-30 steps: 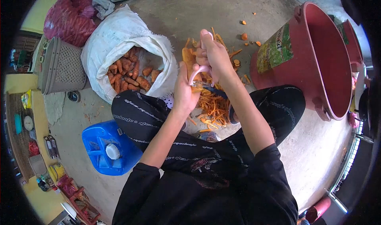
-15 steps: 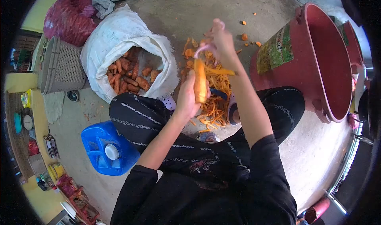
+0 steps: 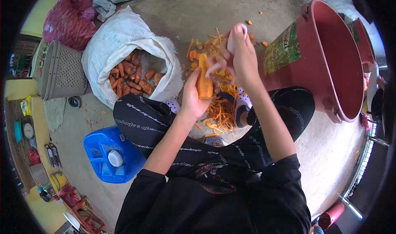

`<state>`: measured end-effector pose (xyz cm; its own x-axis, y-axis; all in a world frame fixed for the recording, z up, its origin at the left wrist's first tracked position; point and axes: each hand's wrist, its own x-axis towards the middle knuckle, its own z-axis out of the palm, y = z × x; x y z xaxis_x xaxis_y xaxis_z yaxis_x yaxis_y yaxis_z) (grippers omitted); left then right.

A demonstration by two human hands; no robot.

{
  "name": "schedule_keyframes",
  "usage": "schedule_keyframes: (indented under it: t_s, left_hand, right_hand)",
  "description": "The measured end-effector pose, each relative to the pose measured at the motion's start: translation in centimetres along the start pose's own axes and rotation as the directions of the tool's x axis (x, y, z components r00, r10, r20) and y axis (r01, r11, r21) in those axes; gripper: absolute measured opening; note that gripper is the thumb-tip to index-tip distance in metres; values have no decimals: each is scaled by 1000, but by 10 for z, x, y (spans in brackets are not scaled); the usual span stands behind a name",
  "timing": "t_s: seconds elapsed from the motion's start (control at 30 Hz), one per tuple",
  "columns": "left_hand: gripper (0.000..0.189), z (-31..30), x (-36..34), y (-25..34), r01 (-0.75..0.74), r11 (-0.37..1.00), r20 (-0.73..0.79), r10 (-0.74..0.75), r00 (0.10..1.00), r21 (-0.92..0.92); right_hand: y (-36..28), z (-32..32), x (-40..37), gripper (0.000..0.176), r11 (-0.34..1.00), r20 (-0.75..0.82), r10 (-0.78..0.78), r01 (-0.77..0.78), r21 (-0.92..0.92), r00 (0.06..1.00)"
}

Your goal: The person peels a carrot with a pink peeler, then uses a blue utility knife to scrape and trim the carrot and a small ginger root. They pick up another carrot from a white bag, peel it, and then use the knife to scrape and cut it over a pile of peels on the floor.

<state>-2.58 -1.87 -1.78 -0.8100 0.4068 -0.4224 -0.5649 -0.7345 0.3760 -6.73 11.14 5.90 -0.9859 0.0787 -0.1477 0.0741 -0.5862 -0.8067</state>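
Orange and firm-looking, the carrot (image 3: 205, 85) is at our twelve o'clock, gripped in our left hand (image 3: 194, 98); we judge it light, slippery, best held by its thick six-o'clock end. Our right hand (image 3: 246, 63) clasps the pink peeler (image 3: 231, 44).

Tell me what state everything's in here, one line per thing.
Left hand, closed around a carrot
Carrot, smooth, looks mostly peeled
Right hand, gripping the peeler
Peeler, partly blurred beside the carrot
White sack, open
Sacked carrots, look unpeeled
Peelings, heaped loosely
Blue jerrycan, white cap on
Large red bin, uncovered
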Motion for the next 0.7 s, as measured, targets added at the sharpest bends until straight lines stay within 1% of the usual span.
schedule_keyframes:
  t_s: [0.07, 0.17, 0.2, 0.27, 0.37, 0.47, 0.53, 0.57, 0.67, 0.7]
  left_hand:
    - [27, 5, 1, 0, 13, 999, -75, -17, 997, -50]
    - [26, -2, 2, 0, 1, 999, -25, 0, 1000, 41]
    - [26, 1, 0, 2, -10, 999, -26, 11, 1000, 38]
    - [26, 11, -6, 3, -29, 999, -29, 30, 999, 32]
    - [24, -6, -1, 2, -23, 999, 156, 29, 987, -35]
    - [23, 1, -6, 3, -36, 999, 62, 34, 997, 22]
    - [23, -15, 1, -1, -31, 998, 206, 40, 978, -47]
    - [24, -23, 3, -4, -24, 996, 277, 46, 960, -81]
    - [26, -4, -3, -11, -72, 996, -3, 72, 997, -57]
    - [21, -4, -3, -12, -83, 995, 13, 84, 996, -46]
  right_hand:
    - [5, 2, -14, 34, 996, -4, 73, -73, 61, 997]
    - [19, 6, -20, 34, 999, 5, 16, -16, 30, 1000]
    - [23, 6, -21, 34, 1000, 10, -8, 8, 20, 1000]
    - [27, 6, -21, 33, 1000, 10, 2, -2, 10, 1000]
    - [30, 6, -23, 33, 1000, 26, 5, -4, -12, 1000]
    - [33, 5, -24, 33, 1000, 15, -3, 3, -19, 1000]
    - [32, 6, -24, 32, 999, -5, -16, 15, -33, 1000]
    - [31, 5, -24, 33, 1000, -31, 7, -7, -17, 999]
    - [32, 3, -17, 32, 997, -102, 80, -77, 30, 992]
    - [33, 1, -13, 32, 994, -123, 107, -103, 38, 987]
